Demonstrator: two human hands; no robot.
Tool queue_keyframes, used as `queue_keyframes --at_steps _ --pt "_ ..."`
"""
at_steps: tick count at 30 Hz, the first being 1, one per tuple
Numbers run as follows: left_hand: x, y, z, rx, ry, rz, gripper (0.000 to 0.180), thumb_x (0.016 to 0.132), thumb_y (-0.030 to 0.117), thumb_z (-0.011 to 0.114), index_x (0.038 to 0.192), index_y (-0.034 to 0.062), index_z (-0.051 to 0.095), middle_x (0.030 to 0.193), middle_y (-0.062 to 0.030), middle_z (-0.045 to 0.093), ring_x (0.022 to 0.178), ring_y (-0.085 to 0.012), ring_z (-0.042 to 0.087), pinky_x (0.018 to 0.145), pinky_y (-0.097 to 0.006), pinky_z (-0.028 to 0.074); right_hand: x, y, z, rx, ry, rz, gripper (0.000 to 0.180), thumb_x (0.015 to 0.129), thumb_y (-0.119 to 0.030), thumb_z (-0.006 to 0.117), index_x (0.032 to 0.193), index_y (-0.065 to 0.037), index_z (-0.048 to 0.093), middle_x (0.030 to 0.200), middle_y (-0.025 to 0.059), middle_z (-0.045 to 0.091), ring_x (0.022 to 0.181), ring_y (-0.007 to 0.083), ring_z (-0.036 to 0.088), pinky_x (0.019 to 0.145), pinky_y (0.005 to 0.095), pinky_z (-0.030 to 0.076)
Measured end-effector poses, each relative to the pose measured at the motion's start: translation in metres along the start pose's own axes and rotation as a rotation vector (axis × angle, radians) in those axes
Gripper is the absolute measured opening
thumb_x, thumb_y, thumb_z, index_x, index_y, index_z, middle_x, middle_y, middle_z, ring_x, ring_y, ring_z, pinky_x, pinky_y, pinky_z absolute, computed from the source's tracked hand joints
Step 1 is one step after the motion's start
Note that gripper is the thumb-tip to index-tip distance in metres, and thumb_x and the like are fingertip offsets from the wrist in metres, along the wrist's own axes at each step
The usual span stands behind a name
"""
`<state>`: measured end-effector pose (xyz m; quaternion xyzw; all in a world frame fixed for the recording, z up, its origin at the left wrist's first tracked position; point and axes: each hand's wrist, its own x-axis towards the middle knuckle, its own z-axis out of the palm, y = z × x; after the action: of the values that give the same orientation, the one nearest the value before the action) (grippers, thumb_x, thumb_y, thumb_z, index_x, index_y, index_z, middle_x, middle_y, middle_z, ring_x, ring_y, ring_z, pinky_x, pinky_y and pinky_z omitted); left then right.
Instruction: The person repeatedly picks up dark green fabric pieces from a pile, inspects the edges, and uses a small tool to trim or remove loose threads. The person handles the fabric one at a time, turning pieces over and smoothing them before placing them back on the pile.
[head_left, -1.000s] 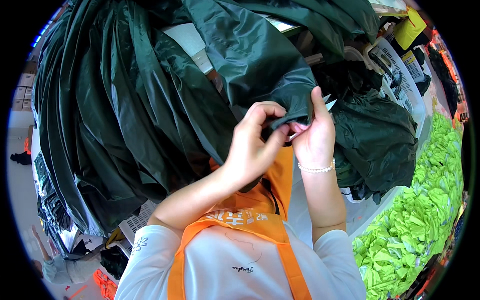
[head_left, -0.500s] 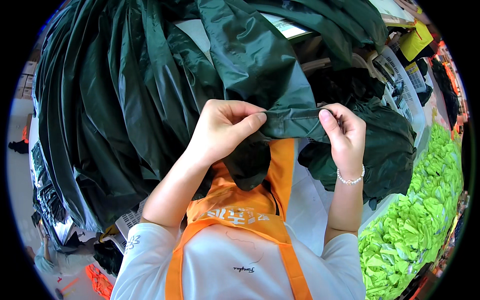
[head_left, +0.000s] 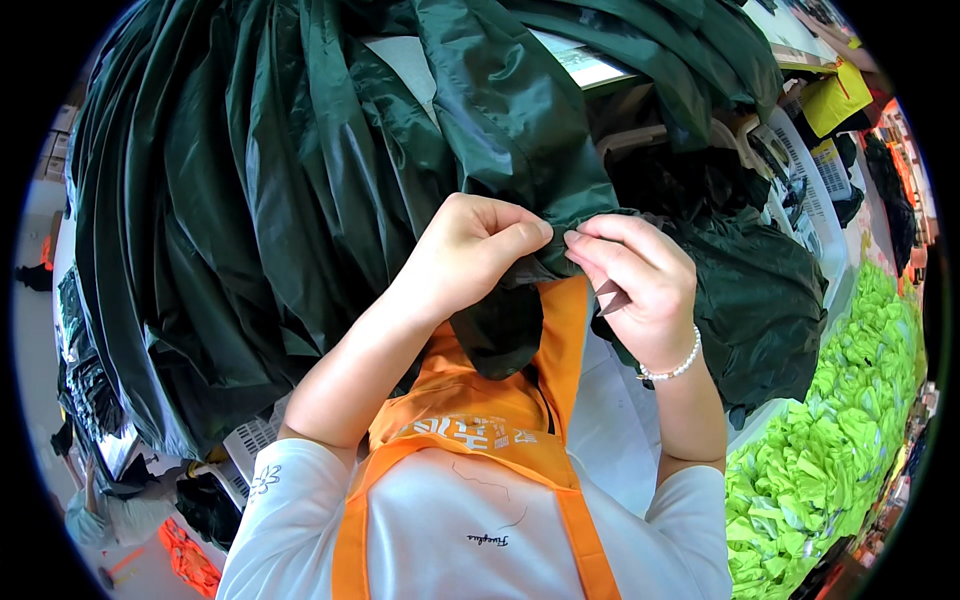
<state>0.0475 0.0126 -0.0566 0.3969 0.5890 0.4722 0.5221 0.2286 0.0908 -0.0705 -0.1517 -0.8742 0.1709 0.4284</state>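
A long piece of shiny dark green fabric [head_left: 520,120] hangs down toward me, its lower edge between my two hands. My left hand [head_left: 475,245] is closed, thumb and forefinger pinching that edge. Close beside it, fingertips almost meeting, my right hand [head_left: 640,280] pinches the same edge. A small dark pointed thing [head_left: 611,297] sticks out below the right fingers; its kind is hard to make out. The fabric's far end and the underside of the pinched edge are hidden.
More dark green fabric [head_left: 210,200] drapes in long folds at the left. To the right, a white plastic basket [head_left: 800,165] stands beside a dark green heap [head_left: 760,300]. Bright yellow-green fabric [head_left: 830,450] is piled at the lower right. An orange apron [head_left: 470,400] covers my front.
My right hand has moved left along the fabric's edge, up to my left hand, and turned. The stretch of edge between the hands has shortened. A dark pointed thing now shows below the right fingers.
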Motion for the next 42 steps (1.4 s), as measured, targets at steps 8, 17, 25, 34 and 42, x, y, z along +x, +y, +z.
queue_keyframes --at_steps 8,17,25,34,42 --pt "0.0 0.004 -0.004 -0.034 -0.178 -0.036 0.019 0.083 0.012 0.072 0.092 -0.0024 0.065 0.081 0.0019 0.063 0.076 -0.0033 0.056 0.072 -0.021 0.046 0.0 -0.002 0.005 0.078 -0.122 0.128 0.037 0.06 0.015 0.066 0.089 -0.004 0.051 0.08 0.0064 0.057 0.06 0.0217 0.06 0.054 0.0295 0.048" --pt "-0.002 -0.001 0.002 0.359 0.006 0.224 0.021 0.078 0.005 0.074 0.097 -0.0016 0.067 0.076 -0.0015 0.062 0.071 -0.0046 0.054 0.066 -0.021 0.046 -0.01 0.001 0.012 0.339 -0.046 0.396 0.015 0.088 0.005 0.057 0.098 -0.003 0.048 0.069 0.0059 0.056 0.058 0.0137 0.059 0.054 0.0242 0.046" --pt "0.001 -0.002 -0.003 -0.045 -0.003 0.118 0.02 0.085 0.003 0.068 0.103 -0.0027 0.069 0.089 -0.0022 0.068 0.083 -0.0059 0.06 0.08 -0.021 0.048 -0.008 0.002 -0.013 0.558 -0.11 0.517 0.029 0.093 -0.009 0.06 0.115 -0.001 0.042 0.085 0.0033 0.052 0.069 0.009 0.047 0.064 0.0222 0.042" --pt "0.0 -0.006 0.0 -0.14 -0.003 0.159 0.017 0.083 0.002 0.07 0.1 -0.0023 0.07 0.098 -0.0053 0.069 0.09 -0.01 0.062 0.086 -0.025 0.048 0.007 -0.012 -0.013 0.495 -0.187 0.548 0.017 0.089 -0.004 0.066 0.099 0.001 0.053 0.086 0.0051 0.061 0.073 0.0071 0.055 0.066 0.0209 0.046" --pt "0.003 -0.011 -0.001 -0.095 0.005 0.267 0.017 0.082 0.003 0.072 0.098 -0.0027 0.071 0.093 -0.0058 0.069 0.085 -0.01 0.063 0.08 -0.024 0.051 0.011 -0.013 -0.005 0.591 -0.157 0.55 0.015 0.088 -0.002 0.066 0.095 0.002 0.053 0.083 0.0045 0.062 0.073 0.0056 0.058 0.066 0.0201 0.048"
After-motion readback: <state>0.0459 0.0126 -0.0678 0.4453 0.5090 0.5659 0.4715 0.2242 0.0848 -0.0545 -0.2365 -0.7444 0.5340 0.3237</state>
